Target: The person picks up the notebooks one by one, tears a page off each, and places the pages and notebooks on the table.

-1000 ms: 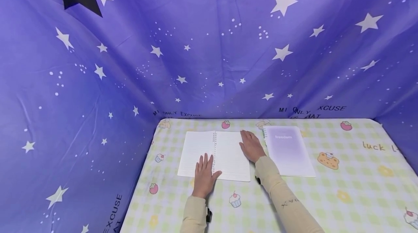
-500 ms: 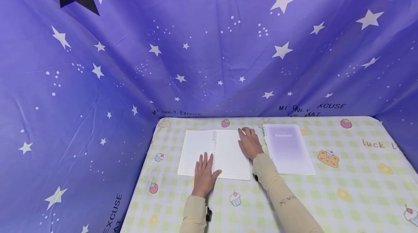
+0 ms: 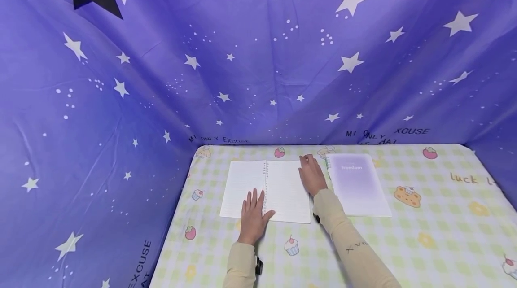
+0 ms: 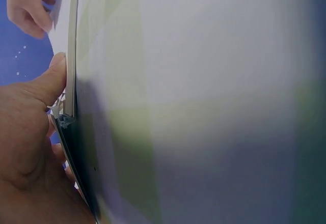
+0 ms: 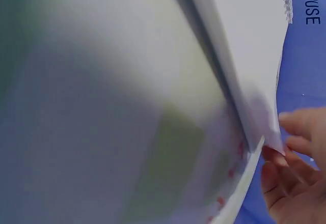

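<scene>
An open spiral notebook with lined white pages lies on the table. My left hand rests flat across its lower middle, over the left page and the spiral, fingers spread; in the left wrist view the left thumb presses on the notebook's near edge. At the top right corner my right hand has its fingers curled about the corner. The right wrist view shows these fingers around the corner of a white page, partly behind it; whether the thumb touches the page is hard to tell.
To the right lies a closed spiral notebook with a purple-white cover reading "freedom". A green-checked tablecloth with cartoon prints covers the table. Purple star-patterned curtains hang behind and on both sides.
The right hand's fingers were straighter on the right page's outer edge; they have curled at its top right corner, shifting slightly up and right. The left hand stays in place.
</scene>
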A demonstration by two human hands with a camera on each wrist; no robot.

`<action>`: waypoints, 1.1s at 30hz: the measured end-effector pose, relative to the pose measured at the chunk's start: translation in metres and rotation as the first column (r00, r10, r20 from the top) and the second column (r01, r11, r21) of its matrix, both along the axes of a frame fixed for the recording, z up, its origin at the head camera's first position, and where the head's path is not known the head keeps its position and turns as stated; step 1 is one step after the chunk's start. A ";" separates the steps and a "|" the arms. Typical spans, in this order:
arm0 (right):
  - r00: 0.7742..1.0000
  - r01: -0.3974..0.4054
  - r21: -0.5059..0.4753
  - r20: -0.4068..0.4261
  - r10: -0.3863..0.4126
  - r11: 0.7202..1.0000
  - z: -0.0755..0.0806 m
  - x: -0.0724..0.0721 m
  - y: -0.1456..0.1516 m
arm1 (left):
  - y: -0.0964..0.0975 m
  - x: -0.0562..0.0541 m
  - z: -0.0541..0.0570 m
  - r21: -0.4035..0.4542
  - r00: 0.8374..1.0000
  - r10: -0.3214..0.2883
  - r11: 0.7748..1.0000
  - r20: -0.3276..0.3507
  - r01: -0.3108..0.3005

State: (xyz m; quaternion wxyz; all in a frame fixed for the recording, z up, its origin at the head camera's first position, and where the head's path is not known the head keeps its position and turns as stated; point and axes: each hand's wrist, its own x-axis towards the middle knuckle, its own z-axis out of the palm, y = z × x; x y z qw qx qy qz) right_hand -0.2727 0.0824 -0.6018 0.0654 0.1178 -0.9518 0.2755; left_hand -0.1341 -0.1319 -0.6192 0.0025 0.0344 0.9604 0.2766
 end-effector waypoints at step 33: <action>0.980 0.136 -0.003 -0.144 -0.135 0.991 0.018 0.004 0.003 | 0.000 -0.002 -0.002 0.027 1.000 -0.007 1.000 -0.012 0.008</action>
